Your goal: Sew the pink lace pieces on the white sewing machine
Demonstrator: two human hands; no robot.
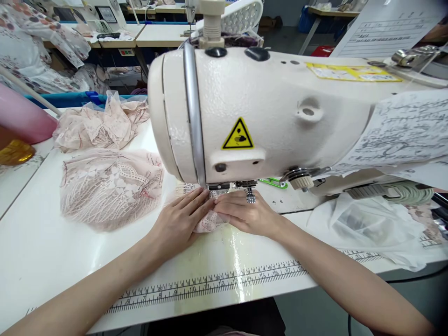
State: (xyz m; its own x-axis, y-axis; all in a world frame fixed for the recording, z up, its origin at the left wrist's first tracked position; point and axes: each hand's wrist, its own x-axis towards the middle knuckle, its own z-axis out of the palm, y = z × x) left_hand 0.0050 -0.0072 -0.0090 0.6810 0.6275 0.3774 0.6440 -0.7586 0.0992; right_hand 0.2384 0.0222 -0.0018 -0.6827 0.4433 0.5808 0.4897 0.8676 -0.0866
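A small piece of pink lace [209, 223] lies on the white table under the head of a cream sewing machine [259, 112]. My left hand [180, 221] rests flat on the lace, fingers stretched towards the presser foot [249, 195]. My right hand [245, 213] lies flat on the lace's right side, fingertips meeting the left hand's just below the needle area. The needle itself is hidden behind the machine head.
Two heaps of pink lace pieces [110, 186] [101, 123] lie on the table to the left. A printed ruler [217, 282] runs along the table's front edge. Clear plastic bags [371, 228] sit at right, a pink container [21, 119] at far left.
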